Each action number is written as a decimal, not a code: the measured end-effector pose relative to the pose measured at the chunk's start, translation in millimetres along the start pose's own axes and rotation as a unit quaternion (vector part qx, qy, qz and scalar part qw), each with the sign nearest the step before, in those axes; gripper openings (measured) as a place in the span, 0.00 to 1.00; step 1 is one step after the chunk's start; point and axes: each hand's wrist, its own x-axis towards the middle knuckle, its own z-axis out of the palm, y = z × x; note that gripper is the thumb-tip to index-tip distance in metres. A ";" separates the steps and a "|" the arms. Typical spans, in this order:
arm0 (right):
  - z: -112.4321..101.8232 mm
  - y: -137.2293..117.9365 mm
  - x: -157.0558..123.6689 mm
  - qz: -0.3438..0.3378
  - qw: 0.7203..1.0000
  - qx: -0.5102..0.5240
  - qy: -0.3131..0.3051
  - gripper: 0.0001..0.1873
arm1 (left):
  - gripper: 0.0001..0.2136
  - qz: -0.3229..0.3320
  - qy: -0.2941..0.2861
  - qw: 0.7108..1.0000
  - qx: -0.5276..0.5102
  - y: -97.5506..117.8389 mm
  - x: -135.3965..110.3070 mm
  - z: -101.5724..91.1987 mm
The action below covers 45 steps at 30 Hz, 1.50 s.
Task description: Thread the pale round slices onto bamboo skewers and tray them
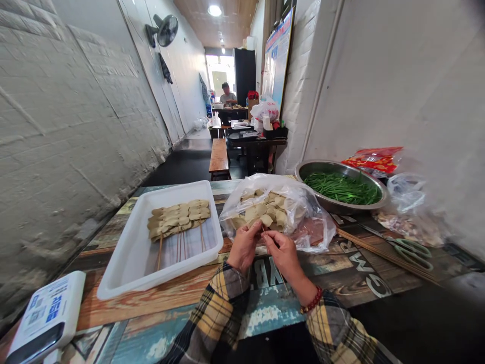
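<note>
My right hand (282, 253) pinches a thin wooden skewer (282, 279), whose lower end slants down over the table. Close beside it, my left hand (245, 245) is closed at the edge of a beige, flat slice (266, 221); its fingers partly hide the contact. Both hands are in front of an open clear plastic bag (316, 222) with more such slices (255, 213) inside. To the left stands a white plastic tray (129, 273). Several skewers threaded with overlapping slices (178, 218) lie in it, bare stick ends pointing towards me.
A metal bowl (337, 206) of green chives (343, 187) stands at the back right. Green-handled scissors (411, 251) and loose skewers (390, 257) lie right. A white payment device (47, 318) sits front left. Far back, a person (228, 96) sits at another table.
</note>
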 end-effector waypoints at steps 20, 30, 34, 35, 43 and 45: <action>-2.5 -1.6 -11.4 -0.034 0.995 -0.086 0.032 0.12 | 0.12 0.044 0.021 0.997 0.051 -4.0 -2.6 12.8; -4.7 -2.2 -11.0 -0.042 0.992 -0.105 0.053 0.13 | 0.11 0.055 0.016 0.994 0.096 -13.1 -3.6 9.8; -4.9 -0.1 -10.2 -0.034 0.992 -0.104 0.057 0.13 | 0.11 0.059 0.010 0.991 0.119 -16.3 -4.8 9.3; -4.8 0.4 -10.0 -0.033 0.992 -0.104 0.058 0.13 | 0.11 0.059 0.007 0.991 0.121 -16.4 -5.1 9.7; -7.2 -1.8 -9.8 -0.026 0.994 -0.081 0.063 0.14 | 0.18 0.010 -0.017 0.998 0.057 0.2 -2.8 9.8; -8.7 -4.5 -10.5 -0.025 0.996 -0.069 0.053 0.14 | 0.19 0.016 -0.004 0.999 0.037 5.8 -0.6 6.5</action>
